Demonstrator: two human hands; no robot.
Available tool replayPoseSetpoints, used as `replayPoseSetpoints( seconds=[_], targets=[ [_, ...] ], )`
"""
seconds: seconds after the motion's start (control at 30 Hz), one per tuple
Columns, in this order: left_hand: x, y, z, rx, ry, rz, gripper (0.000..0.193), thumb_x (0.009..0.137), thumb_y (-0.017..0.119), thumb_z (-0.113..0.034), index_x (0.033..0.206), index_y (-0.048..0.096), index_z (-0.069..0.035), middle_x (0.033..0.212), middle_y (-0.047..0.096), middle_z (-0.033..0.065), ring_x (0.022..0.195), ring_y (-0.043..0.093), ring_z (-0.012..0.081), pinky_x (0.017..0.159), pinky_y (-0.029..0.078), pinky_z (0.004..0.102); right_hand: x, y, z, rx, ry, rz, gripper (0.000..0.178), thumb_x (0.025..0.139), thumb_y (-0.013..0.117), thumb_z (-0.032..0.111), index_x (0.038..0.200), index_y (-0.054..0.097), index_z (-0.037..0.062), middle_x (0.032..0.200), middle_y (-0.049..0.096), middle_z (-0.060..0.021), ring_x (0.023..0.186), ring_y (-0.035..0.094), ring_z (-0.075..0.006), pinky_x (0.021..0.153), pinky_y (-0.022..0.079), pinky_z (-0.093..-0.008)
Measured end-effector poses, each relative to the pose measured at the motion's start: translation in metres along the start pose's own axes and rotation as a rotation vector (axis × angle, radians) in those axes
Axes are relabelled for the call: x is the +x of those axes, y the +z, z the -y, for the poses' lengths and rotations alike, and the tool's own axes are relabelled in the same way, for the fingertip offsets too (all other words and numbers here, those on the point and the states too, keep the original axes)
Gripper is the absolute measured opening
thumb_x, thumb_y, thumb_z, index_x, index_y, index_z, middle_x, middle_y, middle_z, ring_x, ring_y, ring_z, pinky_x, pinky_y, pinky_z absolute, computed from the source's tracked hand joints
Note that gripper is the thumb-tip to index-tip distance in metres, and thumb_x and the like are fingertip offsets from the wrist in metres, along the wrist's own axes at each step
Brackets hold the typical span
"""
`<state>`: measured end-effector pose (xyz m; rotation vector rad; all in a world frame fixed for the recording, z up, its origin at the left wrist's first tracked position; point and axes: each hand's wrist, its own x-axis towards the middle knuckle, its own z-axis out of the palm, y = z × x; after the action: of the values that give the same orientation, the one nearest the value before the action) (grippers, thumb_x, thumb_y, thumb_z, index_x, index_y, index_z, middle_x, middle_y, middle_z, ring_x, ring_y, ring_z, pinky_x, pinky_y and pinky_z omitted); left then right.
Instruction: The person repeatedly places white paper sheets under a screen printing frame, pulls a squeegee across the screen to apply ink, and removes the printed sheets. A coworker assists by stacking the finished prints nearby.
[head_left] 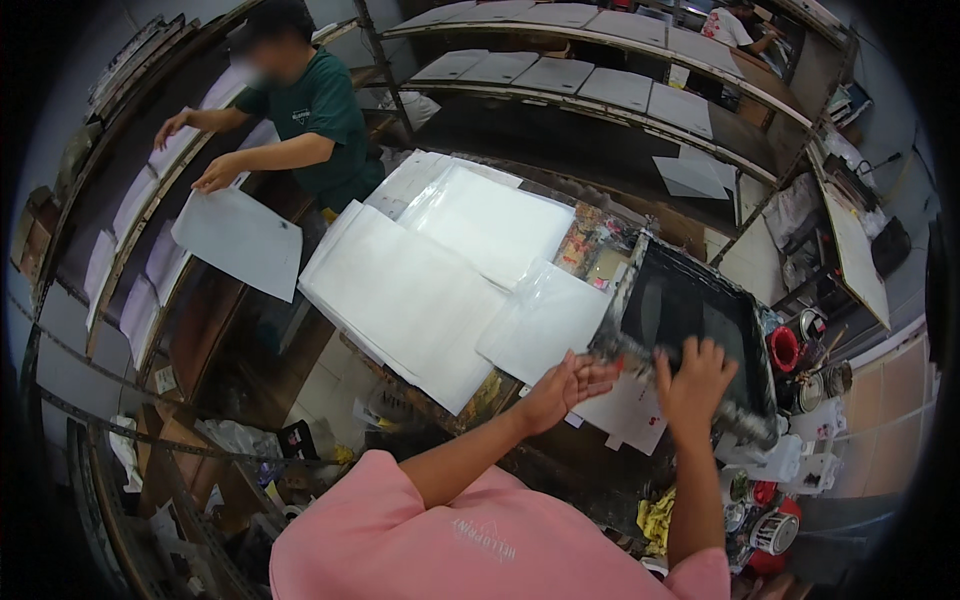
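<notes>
My right hand [695, 388] grips the near rail of a screen printing frame [754, 290], its fingers curled over the edge. The frame has a dark mesh, and its near rail is smeared by motion. Beside that rail, my left hand [570, 392] is open, palm partly turned up and fingers stretched toward the rail, holding nothing. A white sheet with small red marks [628, 412] lies below the near rail, between my hands. Stacks of white sheets [410, 300] and a smaller clear-wrapped stack [550, 318] cover the table to the left.
At the far left a co-worker in a green shirt [325, 110] holds a sheet [240, 240] beside a rack. Shelves with sheets [600, 88] run along the back. Paint cans [785, 348] and a yellow cloth [655, 520] crowd the right side. Another person [728, 28] is far back.
</notes>
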<state>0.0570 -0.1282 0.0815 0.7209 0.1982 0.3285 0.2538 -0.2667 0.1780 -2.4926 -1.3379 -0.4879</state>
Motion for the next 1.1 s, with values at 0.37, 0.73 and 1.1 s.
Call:
replayPoseSetpoints(
  seconds=[0.37, 0.73, 1.1],
  targets=[
    [-0.057, -0.143, 0.074, 2.178, -0.138, -0.407, 0.119, 0.091, 0.04, -0.092, 0.169, 0.03, -0.003, 0.178, 0.014, 0.0263, 0.167, -0.003, 0.0416, 0.123, -0.01, 0.0761, 0.106, -0.042, -0.026, 0.045, -0.004, -0.213, 0.049, 0.095, 0.073, 0.051, 0.093, 0.074, 0.002, 0.087, 0.067, -0.0129, 0.089, 0.064, -0.0321, 0.09, 0.04, -0.0462],
    [0.039, -0.038, -0.007, 1.782, 0.505, -0.522, 0.077, 0.092, 0.085, -0.033, 0.153, 0.054, 0.002, 0.15, 0.062, 0.0216, 0.151, 0.048, 0.0411, 0.13, 0.01, 0.0659, 0.122, -0.05, -0.029, 0.066, 0.016, -0.171, 0.053, 0.096, 0.071, 0.055, 0.091, 0.077, 0.0023, 0.083, 0.069, -0.0139, 0.086, 0.066, -0.0341, 0.083, 0.042, -0.0471],
    [-0.083, -0.185, -0.118, 2.05, 0.313, -1.104, 0.059, 0.095, 0.08, -0.03, 0.149, 0.064, -0.012, 0.16, 0.054, 0.019, 0.157, 0.038, 0.0401, 0.13, 0.009, 0.0661, 0.082, -0.024, -0.031, 0.027, -0.039, -0.236, 0.056, 0.097, 0.068, 0.059, 0.09, 0.077, 0.0039, 0.087, 0.069, -0.0125, 0.087, 0.066, -0.0303, 0.086, 0.04, -0.0452]
  ],
)
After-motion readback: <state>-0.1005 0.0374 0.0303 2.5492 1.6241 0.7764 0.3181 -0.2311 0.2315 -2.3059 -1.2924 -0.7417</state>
